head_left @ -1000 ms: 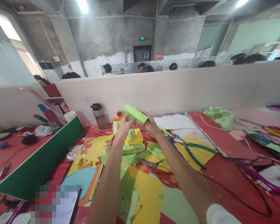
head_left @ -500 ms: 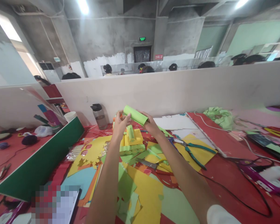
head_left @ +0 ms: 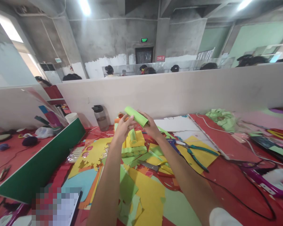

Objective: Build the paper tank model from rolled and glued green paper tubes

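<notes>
A rolled tube of light green paper (head_left: 136, 116) is held up between my two hands, tilted down to the right. My left hand (head_left: 124, 127) grips its left part, with the thumb on the near side. Around the right end close the fingers of my right hand (head_left: 151, 127). Just below the tube stands a yellow and green paper model (head_left: 134, 141), with a small green roll on top and a scalloped green strip along its base. Part of the model is hidden by my left hand and forearm.
Scissors with yellow handles (head_left: 158, 167) and teal-handled pliers (head_left: 194, 152) lie right of the model. Yellow paper sheets (head_left: 143, 191) cover the table. A green board (head_left: 42, 163) leans at the left, near a water bottle (head_left: 101, 119). A white partition (head_left: 179, 94) closes off the back.
The tube has turned or narrowed slightly in my hands, and its right end sits a little further left. My left fingers have shifted lower along it.
</notes>
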A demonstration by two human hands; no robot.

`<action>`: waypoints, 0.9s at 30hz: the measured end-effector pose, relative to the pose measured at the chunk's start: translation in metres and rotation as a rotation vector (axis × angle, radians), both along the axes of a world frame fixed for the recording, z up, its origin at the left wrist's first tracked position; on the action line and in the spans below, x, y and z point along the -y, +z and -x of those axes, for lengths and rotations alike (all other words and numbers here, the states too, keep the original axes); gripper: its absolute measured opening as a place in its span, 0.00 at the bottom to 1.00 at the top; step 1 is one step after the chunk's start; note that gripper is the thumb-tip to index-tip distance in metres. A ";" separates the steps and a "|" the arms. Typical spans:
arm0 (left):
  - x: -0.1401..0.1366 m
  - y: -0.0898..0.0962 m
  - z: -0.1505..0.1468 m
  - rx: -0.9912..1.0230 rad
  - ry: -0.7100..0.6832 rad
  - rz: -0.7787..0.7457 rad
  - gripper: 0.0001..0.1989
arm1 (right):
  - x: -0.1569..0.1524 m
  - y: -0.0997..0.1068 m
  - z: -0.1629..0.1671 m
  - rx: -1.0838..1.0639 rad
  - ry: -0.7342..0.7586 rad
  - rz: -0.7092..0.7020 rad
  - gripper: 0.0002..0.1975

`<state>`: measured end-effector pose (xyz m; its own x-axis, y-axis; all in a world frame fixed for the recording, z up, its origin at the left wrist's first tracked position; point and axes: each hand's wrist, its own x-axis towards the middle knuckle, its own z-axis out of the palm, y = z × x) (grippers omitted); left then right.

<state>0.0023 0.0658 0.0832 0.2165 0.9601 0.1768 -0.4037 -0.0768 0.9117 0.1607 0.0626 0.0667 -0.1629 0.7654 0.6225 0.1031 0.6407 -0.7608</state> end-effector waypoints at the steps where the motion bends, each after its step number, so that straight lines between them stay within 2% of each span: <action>1: 0.001 0.001 0.000 -0.023 -0.023 -0.005 0.22 | 0.001 0.000 0.001 0.023 -0.012 -0.040 0.27; 4: 0.004 0.002 -0.004 -0.096 -0.046 -0.027 0.23 | 0.002 -0.001 0.002 0.113 -0.065 -0.108 0.28; 11: 0.003 -0.003 -0.009 -0.173 0.020 0.015 0.20 | 0.002 -0.005 0.003 0.250 -0.140 -0.086 0.36; 14: 0.001 -0.004 -0.008 -0.118 0.021 0.034 0.19 | 0.000 -0.005 0.003 0.159 -0.118 -0.033 0.34; 17: 0.000 -0.002 -0.007 -0.040 0.005 0.066 0.16 | -0.001 -0.005 0.004 0.022 -0.049 0.094 0.29; 20: 0.001 -0.001 -0.008 -0.064 0.036 0.060 0.15 | -0.001 -0.005 0.006 -0.059 -0.007 0.181 0.26; 25: 0.001 -0.005 -0.014 -0.152 0.142 -0.043 0.16 | -0.002 -0.007 0.008 -0.038 -0.047 0.182 0.27; 27: -0.001 -0.007 -0.015 -0.168 0.154 -0.051 0.16 | -0.004 -0.008 0.006 0.017 -0.099 0.130 0.28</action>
<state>0.0169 0.0664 0.0762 0.0990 0.9748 0.1998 -0.2268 -0.1734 0.9584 0.1550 0.0664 0.0590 -0.0926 0.8520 0.5154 0.1748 0.5235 -0.8339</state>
